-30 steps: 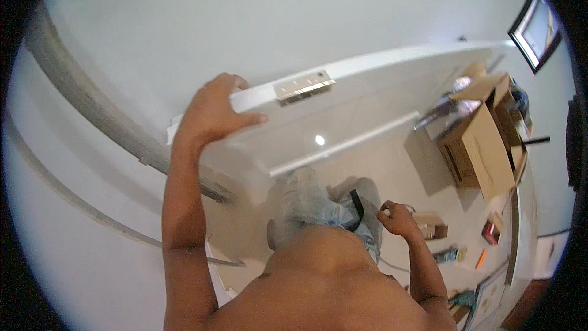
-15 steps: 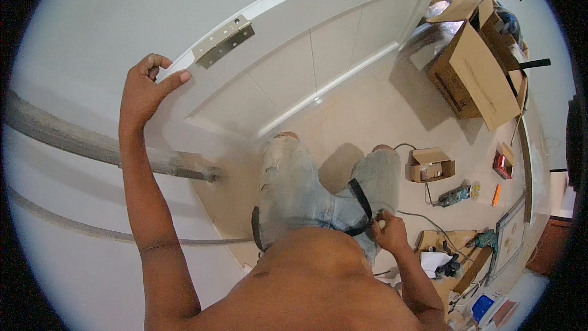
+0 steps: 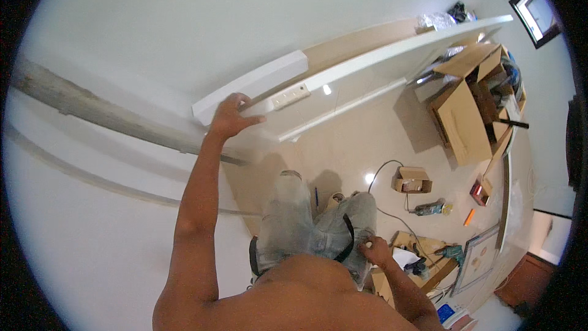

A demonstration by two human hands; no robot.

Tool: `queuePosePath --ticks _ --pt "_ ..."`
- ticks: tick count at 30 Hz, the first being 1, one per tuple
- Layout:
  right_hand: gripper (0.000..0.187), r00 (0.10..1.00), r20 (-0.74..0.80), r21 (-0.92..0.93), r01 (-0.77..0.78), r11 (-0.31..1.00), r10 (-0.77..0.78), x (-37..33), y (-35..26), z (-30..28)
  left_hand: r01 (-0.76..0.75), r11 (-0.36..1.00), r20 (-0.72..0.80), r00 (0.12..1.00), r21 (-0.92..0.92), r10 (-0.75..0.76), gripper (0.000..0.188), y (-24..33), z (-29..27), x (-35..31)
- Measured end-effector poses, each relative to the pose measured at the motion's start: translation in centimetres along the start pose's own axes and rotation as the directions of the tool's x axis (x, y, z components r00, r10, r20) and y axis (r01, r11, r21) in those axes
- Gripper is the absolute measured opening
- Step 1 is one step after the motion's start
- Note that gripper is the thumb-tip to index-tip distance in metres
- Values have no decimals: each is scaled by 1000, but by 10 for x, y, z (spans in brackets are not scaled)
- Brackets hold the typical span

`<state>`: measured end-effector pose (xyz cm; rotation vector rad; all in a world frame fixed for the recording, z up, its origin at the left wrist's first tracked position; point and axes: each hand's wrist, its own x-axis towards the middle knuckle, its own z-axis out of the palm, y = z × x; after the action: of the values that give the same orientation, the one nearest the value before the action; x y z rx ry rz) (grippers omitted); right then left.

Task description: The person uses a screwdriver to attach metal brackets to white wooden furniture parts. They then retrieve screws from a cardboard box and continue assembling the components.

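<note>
White door panel (image 3: 367,67) stands on its long edge, running from the wall at the left across to the far right of the room, with a metal hinge plate (image 3: 291,95) screwed into its top edge. The left hand (image 3: 229,116) rests on that top edge near the hinge end, fingers (image 3: 245,120) curled over and gripping the edge; a short white board (image 3: 251,86) lies just beyond it against the wall. The right hand (image 3: 375,250) hangs low at the thigh, fingers loosely closed at the trouser pocket; whether they hold anything I cannot tell.

Only one hand steadies the panel, and near one end, so the far end could swing or tip toward the open cardboard box (image 3: 465,110) beside it. The tiled floor (image 3: 367,141) looks glossy, so the bottom edge might slide out. A cable (image 3: 383,184) loops across the floor just ahead of the feet, with a small box (image 3: 411,179) and tools (image 3: 432,208) nearby, and a step there risks a trip. Fingers over the edge could also get pinched against the wall board.
</note>
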<state>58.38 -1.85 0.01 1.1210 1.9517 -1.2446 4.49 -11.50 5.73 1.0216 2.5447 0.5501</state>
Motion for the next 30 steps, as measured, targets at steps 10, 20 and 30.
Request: queuePosePath --ticks 10,20,30 --pt "34 956 29 563 -257 786 292 -112 12 -54 87 930 -97 987 -358 -130 40 -27 -13 -7" --pt "33 982 -149 -101 104 989 -118 -113 -134 -173 590 206 585 806 -780 -93 24 64 5 -137" --pt "29 965 -255 105 -29 994 55 -94 -235 -251 672 -179 694 705 -719 -144 21 74 24 -106"
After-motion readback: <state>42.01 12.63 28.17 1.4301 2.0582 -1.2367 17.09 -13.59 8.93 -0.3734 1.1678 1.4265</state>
